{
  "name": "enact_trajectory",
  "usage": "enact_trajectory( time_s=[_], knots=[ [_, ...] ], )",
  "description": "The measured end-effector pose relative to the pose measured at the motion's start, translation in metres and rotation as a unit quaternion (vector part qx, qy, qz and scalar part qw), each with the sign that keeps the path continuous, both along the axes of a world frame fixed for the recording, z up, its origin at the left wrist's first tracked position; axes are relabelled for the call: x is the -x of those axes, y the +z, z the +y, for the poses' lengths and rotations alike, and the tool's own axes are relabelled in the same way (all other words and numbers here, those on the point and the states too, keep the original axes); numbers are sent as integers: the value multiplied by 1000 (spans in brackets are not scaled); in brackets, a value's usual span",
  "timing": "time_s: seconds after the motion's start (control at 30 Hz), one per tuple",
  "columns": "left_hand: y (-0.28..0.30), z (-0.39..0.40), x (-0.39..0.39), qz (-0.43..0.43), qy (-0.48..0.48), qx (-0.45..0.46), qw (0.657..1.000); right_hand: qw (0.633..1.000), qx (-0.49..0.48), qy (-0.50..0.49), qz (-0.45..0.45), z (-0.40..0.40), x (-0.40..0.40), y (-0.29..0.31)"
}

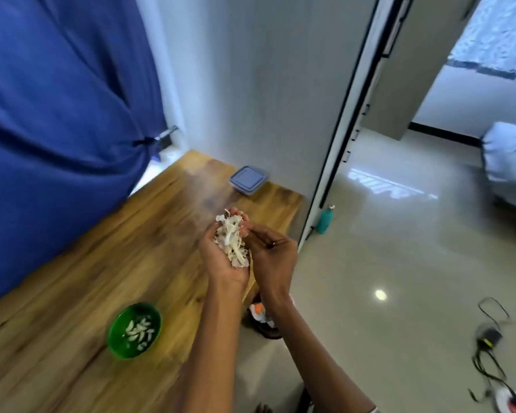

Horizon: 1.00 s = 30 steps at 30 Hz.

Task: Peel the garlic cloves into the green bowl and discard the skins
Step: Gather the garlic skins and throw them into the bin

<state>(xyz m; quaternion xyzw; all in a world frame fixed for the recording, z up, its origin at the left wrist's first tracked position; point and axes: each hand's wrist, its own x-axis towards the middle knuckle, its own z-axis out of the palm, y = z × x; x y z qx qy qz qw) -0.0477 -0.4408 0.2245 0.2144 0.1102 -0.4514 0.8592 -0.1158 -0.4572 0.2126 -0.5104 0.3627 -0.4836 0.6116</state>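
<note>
A heap of pale garlic skins (232, 240) lies in the cupped palm of my left hand (221, 257), held up over the right end of the wooden table (102, 263). My right hand (270, 257) is pressed against the heap from the right, fingers curled round its edge. The green bowl (134, 330) stands on the table near the front, to the lower left of both hands. Several peeled white cloves (139, 329) lie inside it.
A grey lidded container (248, 179) sits at the table's far end by the wall. A blue curtain (57, 114) hangs on the left. On the floor to the right are a teal bottle (325, 220), a black cable with a charger (489, 338), and a bag (261, 320) below the table edge.
</note>
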Motion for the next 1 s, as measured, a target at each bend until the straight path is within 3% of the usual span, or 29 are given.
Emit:
enact_trajectory(
  time_s=[0.17, 0.5, 0.83, 1.0],
  knots=[
    [-14, -36, 16, 10, -30, -29, 999, 999, -9, -50, 12, -26, 17, -17],
    [-105, -112, 44, 46, -83, -98, 991, 990, -66, -121, 39, -94, 43, -106],
    [-280, -163, 78, 76, -102, -155, 980, 973, -163, -151, 57, -139, 73, -265],
    [-403, -156, 75, 64, -104, -223, 967, 963, -203, -149, 93, -135, 73, -389]
  ],
)
